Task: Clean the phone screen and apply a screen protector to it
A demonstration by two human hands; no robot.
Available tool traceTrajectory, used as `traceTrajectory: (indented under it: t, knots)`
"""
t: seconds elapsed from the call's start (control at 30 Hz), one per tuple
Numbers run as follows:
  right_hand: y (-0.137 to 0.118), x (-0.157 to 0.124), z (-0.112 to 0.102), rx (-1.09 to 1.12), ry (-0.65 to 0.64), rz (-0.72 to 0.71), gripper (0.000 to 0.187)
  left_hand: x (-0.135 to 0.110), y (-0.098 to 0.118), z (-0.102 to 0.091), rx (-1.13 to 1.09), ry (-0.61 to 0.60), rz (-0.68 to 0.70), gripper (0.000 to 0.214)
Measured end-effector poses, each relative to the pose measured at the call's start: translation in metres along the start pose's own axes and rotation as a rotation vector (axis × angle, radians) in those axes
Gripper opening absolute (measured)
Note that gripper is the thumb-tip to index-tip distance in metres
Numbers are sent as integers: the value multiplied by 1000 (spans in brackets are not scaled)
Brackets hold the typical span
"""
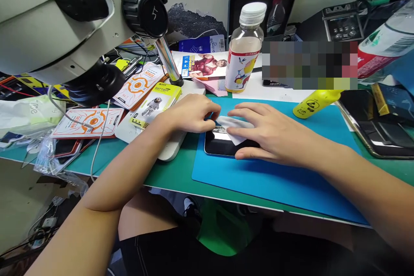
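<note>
A dark-screened phone (pixel 220 146) lies on a blue mat (pixel 258 177), with a white wipe (pixel 237 138) spread over part of its screen. At the phone's far left corner is my left hand (pixel 194 114), its fingers curled in and its thumb drawn toward them. The wipe's left corner reaches those fingertips; what they hold, if anything, is hidden. My right hand (pixel 271 133) lies over the phone's right part with fingers spread. Its index fingertip rests on the wipe, and its thumb is by the phone's near edge.
A microscope (pixel 84 30) overhangs the left side, its white base (pixel 171 151) beside the mat. Boxes (pixel 157 103) stand on that base. Behind the mat is a drink bottle (pixel 242 51); a yellow ESD-marked bottle (pixel 310 103) stands on it. Another phone (pixel 368 116) lies at right.
</note>
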State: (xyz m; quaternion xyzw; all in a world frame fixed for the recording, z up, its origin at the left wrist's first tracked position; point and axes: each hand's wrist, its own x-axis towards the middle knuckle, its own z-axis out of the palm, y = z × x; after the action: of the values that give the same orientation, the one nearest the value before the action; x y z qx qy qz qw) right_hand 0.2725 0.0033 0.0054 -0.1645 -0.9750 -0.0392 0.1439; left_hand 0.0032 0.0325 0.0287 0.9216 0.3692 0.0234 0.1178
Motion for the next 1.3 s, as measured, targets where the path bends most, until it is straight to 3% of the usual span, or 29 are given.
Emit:
traceTrajectory:
  t: [0.37, 0.53, 1.0, 1.3]
  knots:
    - [3, 5, -1, 60, -8, 12, 53, -1, -1, 2, -20, -27, 15, 23]
    - [6, 4, -1, 29, -11, 0, 61, 0, -3, 3, -31, -22, 23, 24]
    - [9, 4, 0, 39, 2, -17, 50, 2, 3, 5, -56, -31, 28, 21]
    - [7, 2, -4, 45, -36, -72, 58, -1, 1, 5, -77, -12, 17, 27]
